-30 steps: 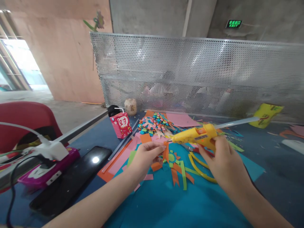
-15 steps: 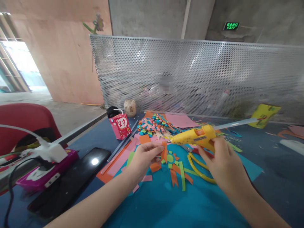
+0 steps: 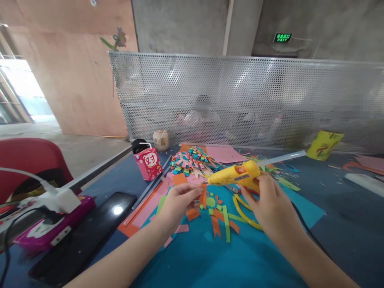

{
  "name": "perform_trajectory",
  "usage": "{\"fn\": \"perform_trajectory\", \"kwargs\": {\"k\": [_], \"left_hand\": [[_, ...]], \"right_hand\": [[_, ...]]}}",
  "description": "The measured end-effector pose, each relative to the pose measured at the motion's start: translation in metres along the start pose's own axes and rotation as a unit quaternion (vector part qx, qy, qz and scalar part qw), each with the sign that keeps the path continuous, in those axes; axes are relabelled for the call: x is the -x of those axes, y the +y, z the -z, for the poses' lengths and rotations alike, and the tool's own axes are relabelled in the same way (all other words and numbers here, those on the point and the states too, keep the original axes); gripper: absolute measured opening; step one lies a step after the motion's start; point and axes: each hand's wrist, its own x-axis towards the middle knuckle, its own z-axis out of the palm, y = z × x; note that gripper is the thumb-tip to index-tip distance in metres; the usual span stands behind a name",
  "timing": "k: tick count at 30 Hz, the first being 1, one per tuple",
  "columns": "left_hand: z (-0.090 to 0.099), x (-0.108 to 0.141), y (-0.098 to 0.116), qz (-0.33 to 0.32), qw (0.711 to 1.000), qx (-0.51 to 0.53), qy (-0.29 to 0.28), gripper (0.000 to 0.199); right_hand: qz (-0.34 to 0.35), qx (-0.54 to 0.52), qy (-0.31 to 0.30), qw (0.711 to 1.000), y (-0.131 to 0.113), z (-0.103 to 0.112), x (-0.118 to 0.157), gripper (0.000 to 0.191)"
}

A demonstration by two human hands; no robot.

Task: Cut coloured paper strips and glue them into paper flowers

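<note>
The left hand [image 3: 183, 198] has its thumb and fingers closed in a pinch on an orange paper strip [image 3: 203, 196], which hangs just below the nozzle of a yellow hot glue gun [image 3: 234, 175]; whether the two touch, I cannot tell. The right hand [image 3: 267, 196] is wrapped around the glue gun's handle, and a translucent glue stick [image 3: 282, 159] juts from its rear.

Well left of the glue gun, a purple power strip [image 3: 57, 224] with a white adapter [image 3: 66, 196] sits beside a black smartphone [image 3: 90, 230]. Closer on its left stands a pink drink carton [image 3: 148, 165]. Beyond the glue gun's nozzle lies a heap of multicolored paper rosettes [image 3: 190, 158]; below the nozzle, a green-centered rosette [image 3: 211, 202] lies on a blue paper sheet [image 3: 192, 260]. Below the glue gun's body curves a yellow-handled tool [image 3: 244, 214]. Well right of it, a yellow packet [image 3: 325, 145] stands on the tabletop [image 3: 354, 216].
</note>
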Motion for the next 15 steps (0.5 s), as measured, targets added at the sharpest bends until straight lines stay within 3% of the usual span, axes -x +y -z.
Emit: {"fn": "perform_trajectory", "kwargs": {"k": [6, 15], "left_hand": [[0.0016, -0.0025, -0.0026, -0.004, 1.000, 0.000, -0.001, 0.016], [0.0006, -0.0009, 0.0027, -0.004, 1.000, 0.019, 0.011, 0.020]], "right_hand": [[0.003, -0.010, 0.002, 1.000, -0.0002, -0.0003, -0.0014, 0.006], [0.001, 0.083, -0.022, 0.996, 0.0072, -0.0021, -0.0028, 0.007]]}}
